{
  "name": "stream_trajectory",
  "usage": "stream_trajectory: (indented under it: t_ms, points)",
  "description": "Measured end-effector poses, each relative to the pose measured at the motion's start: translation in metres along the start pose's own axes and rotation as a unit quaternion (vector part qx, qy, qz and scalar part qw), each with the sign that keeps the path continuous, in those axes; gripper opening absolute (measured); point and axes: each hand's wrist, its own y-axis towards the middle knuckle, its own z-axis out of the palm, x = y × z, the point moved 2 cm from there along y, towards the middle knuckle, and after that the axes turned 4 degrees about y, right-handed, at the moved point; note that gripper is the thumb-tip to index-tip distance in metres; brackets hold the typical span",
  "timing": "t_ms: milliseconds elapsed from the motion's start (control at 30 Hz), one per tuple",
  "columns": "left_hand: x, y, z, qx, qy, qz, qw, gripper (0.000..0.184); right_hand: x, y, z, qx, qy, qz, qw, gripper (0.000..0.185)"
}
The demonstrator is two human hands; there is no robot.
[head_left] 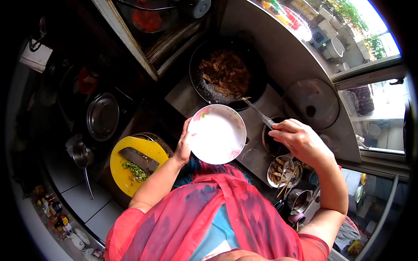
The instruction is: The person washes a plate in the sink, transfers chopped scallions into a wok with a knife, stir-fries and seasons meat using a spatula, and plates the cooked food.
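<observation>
My left hand (185, 143) grips the rim of a white bowl (217, 134) with pink flowers, and no food shows inside it. My right hand (292, 135) is closed round the handle of a metal spatula (260, 114), whose far end reaches the near edge of a black wok (257, 82). Browned pieces of meat (226, 73) lie in the wok. The bowl is just below the wok, in front of my body.
At the left, a cleaver (140, 160) and chopped greens (136, 172) lie on a yellow board (122, 150). A glass lid (314, 102) leans at the right. Below it stand a bowl of food with chopsticks (278, 175) and a metal pot (300, 199).
</observation>
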Motion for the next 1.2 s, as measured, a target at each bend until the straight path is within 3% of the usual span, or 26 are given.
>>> stream_trajectory:
  t_ms: [133,267,400,467,600,667,700,733,800,867,900,933,967,1067,1200]
  points:
    - [-0.001,0.0,0.001,0.004,0.015,-0.013,1.0,0.051,-0.033,0.014,0.055,-0.015,-0.098,-0.048,0.994,0.025]
    - [0.004,-0.001,-0.004,-0.008,0.022,-0.002,1.0,0.051,-0.072,0.042,0.074,-0.158,-0.04,-0.035,0.986,0.024]
    - [-0.001,-0.006,0.002,-0.031,0.037,0.018,0.999,0.05,-0.045,0.063,0.023,-0.302,0.071,0.069,0.948,0.01]
    - [-0.001,-0.006,0.003,-0.035,0.043,0.03,0.998,0.049,-0.055,0.064,0.005,-0.316,0.046,0.15,0.936,0.012]
    - [0.001,-0.007,0.002,-0.045,0.033,0.036,0.998,0.048,-0.104,0.059,0.0,-0.398,0.107,0.281,0.867,0.022]
    - [0.007,-0.007,-0.002,-0.049,0.026,0.037,0.998,0.048,-0.154,0.053,0.026,-0.481,0.254,0.296,0.785,0.022]
    - [0.01,-0.006,-0.005,-0.049,0.027,0.04,0.998,0.048,-0.176,0.051,0.047,-0.482,0.378,0.3,0.731,0.021]
    - [0.01,-0.006,-0.005,-0.049,0.029,0.043,0.997,0.048,-0.173,0.058,0.06,-0.477,0.415,0.312,0.708,0.021]
    - [0.008,-0.006,-0.004,-0.05,0.019,0.039,0.998,0.049,-0.157,0.074,0.077,-0.47,0.459,0.26,0.707,0.021]
    - [0.004,-0.008,-0.002,-0.051,0.011,0.028,0.998,0.049,-0.119,0.093,0.074,-0.443,0.425,0.168,0.771,0.02]
    - [0.001,-0.008,0.0,-0.05,0.008,0.02,0.999,0.049,-0.097,0.098,0.072,-0.417,0.366,0.145,0.819,0.016]
    - [0.0,-0.009,0.0,-0.049,0.005,0.011,0.999,0.049,-0.069,0.096,0.056,-0.336,0.185,0.098,0.918,0.017]
    - [0.0,-0.009,0.0,-0.049,0.005,0.012,0.999,0.05,-0.046,0.097,0.048,-0.32,0.15,0.068,0.933,0.015]
    - [0.001,-0.008,0.0,-0.052,0.002,0.021,0.998,0.05,-0.028,0.101,0.033,-0.304,0.104,0.045,0.946,0.014]
    - [0.002,-0.009,0.0,-0.058,0.001,0.032,0.998,0.049,-0.099,0.108,0.022,-0.382,0.069,0.124,0.913,0.011]
